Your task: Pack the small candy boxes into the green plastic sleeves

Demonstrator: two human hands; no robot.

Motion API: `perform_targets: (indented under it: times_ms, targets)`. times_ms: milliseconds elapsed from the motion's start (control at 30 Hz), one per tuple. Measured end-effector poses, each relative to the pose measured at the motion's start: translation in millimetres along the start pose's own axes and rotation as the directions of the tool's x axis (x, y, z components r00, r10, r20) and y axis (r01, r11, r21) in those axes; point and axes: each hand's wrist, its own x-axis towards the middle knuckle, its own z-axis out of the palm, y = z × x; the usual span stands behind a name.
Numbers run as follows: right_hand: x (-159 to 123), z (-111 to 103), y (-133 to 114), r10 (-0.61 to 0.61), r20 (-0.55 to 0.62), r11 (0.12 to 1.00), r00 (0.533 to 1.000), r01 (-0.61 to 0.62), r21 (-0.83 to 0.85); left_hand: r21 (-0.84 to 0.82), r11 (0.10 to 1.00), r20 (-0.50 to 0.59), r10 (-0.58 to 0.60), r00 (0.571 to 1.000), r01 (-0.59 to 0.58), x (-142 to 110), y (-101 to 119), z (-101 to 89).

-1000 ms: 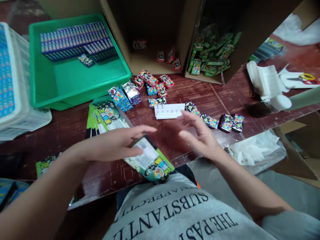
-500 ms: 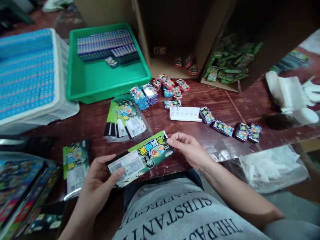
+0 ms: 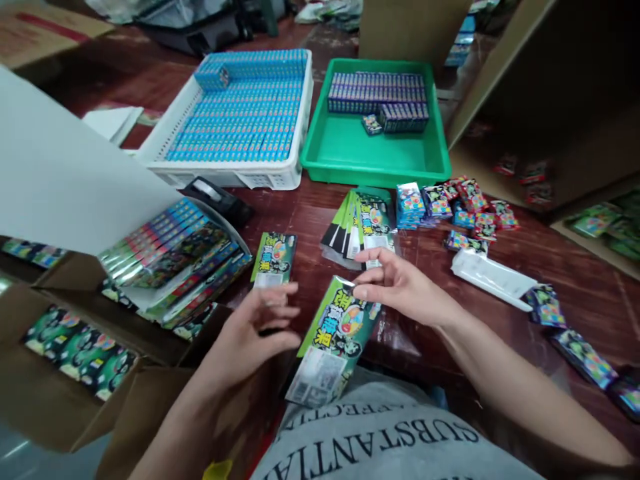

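Observation:
My right hand [image 3: 400, 287] pinches the top edge of a flat green-and-black candy packet [image 3: 333, 340], which hangs tilted in front of my shirt with its barcode label low. My left hand [image 3: 257, 327] is off that packet, its fingers apart and nothing between them. Just beyond the left fingertips, a similar packet [image 3: 274, 257] lies on the table. A fanned stack of such packets [image 3: 367, 220] rests past my right fingers. Small colourful candy boxes [image 3: 467, 200] are piled to its right.
A white crate [image 3: 295, 170] of blue boxes and a green tray [image 3: 375, 167] of purple boxes stand behind. At left, an open carton [image 3: 107, 420] and a display box [image 3: 220, 260] sit close to my left arm. A white plastic strip [image 3: 493, 277] lies right.
My view has swung left. My left hand has let go of the packet and moved off it toward the other packet on the table. The right hand still holds the packet, now more upright.

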Motion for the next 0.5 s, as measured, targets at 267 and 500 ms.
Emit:
perform_targets:
  times_ms: [267,500]
  targets:
    - [13,4,-8,-0.051,0.103,0.971,0.993,0.073,-0.229,0.054,0.965,0.120,0.250,0.961,-0.257,48,4,39.7]
    - [7,2,-1,-0.092,0.060,0.925,0.994,0.108,-0.365,0.054,0.966,0.146,0.244,0.959,-0.254,47,-7,42.5]
